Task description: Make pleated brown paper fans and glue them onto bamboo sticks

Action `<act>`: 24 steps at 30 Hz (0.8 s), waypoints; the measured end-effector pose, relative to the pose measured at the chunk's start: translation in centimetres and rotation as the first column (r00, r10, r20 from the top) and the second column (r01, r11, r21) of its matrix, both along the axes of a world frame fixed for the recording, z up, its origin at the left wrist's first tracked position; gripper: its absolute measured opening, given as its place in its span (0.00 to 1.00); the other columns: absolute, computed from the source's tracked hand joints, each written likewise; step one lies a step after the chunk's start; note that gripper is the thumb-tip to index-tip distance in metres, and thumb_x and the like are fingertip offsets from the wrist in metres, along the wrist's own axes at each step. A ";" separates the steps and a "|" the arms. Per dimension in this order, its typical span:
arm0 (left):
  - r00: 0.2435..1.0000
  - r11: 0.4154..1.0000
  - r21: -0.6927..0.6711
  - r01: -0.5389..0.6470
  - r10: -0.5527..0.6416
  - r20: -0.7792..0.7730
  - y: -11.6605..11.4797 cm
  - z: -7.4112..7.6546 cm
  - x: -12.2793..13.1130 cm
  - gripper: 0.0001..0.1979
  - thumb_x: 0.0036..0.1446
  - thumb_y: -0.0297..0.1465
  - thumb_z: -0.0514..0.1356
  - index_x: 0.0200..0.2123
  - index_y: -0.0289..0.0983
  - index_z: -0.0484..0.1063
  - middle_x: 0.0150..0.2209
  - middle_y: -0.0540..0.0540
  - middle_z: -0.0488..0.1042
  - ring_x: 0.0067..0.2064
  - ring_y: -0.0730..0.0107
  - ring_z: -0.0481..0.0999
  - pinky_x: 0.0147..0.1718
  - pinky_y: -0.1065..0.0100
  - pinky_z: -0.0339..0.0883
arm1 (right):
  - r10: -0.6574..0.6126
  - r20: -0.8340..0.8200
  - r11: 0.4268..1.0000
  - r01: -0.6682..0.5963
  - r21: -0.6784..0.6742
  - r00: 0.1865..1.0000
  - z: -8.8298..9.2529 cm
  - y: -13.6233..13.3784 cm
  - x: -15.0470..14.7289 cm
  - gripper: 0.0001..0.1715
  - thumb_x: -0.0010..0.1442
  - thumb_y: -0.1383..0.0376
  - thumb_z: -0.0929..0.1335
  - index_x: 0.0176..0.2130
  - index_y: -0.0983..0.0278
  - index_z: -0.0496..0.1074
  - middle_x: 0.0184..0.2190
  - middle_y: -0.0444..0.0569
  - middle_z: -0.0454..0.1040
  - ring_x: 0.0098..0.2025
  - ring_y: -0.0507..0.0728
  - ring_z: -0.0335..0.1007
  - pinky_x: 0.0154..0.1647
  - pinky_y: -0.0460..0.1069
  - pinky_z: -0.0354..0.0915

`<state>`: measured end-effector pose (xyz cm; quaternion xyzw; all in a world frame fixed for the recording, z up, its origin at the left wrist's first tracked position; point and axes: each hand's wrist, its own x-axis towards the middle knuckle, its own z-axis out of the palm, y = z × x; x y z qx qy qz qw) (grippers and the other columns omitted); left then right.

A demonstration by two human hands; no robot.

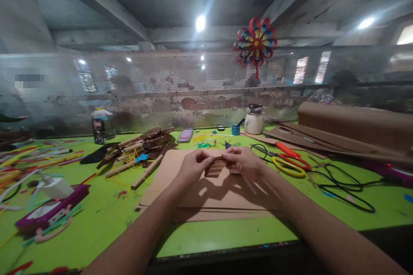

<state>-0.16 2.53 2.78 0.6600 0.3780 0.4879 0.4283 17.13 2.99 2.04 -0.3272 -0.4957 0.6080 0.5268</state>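
My left hand (196,166) and my right hand (244,161) meet over a stack of brown kraft paper sheets (167,184). Between thumbs and fingertips they pinch a small strip of brown paper with pleated folds (215,170), its ends hidden by the fingers. A slim pale stick (250,185) shows below my right palm, and a dark pointed tip (227,144) shows above its fingers; whether these are one tool I cannot tell. Shadows of both hands fall across the sheets.
Right of the sheets lie scissors with red and yellow handles (288,166) and a black cable (348,184). Rolled brown paper pieces (142,150) lie left. A purple power strip (51,210) sits nearer. A white jug (254,120) and blue paint pot (235,129) stand behind.
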 end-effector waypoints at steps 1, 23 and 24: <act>1.000 1.000 0.008 -0.007 0.007 0.002 -0.1 0.1 0.1 0.11 0.44 0.35 0.63 0.24 0.33 0.67 0.20 0.52 0.66 0.22 0.76 0.64 0.22 0.72 0.58 | -0.014 -0.007 1.000 0.014 -0.003 1.000 0.1 -0.1 0.0 0.17 0.34 0.61 0.76 0.20 0.68 0.69 0.18 0.43 0.68 0.21 0.48 0.62 0.25 0.46 0.57; 0.981 0.984 -0.166 0.069 -0.036 0.192 1.1 -0.8 -0.8 0.10 0.43 0.33 0.64 0.25 0.32 0.70 0.23 0.48 0.71 0.26 0.72 0.70 0.29 0.69 0.62 | -0.520 0.460 0.664 0.002 0.748 0.720 -0.8 -0.4 -0.8 0.10 0.51 0.65 0.68 0.36 0.60 0.75 0.34 0.51 0.73 0.39 0.59 0.65 0.42 0.54 0.60; 0.980 0.981 -0.177 0.078 -0.043 0.194 1.1 -0.7 -0.8 0.09 0.43 0.33 0.64 0.25 0.32 0.70 0.23 0.48 0.71 0.26 0.72 0.69 0.28 0.69 0.62 | -0.512 0.451 0.680 0.024 0.733 0.731 -1.0 -0.3 -0.7 0.09 0.50 0.65 0.68 0.35 0.60 0.75 0.33 0.50 0.73 0.37 0.58 0.66 0.40 0.53 0.61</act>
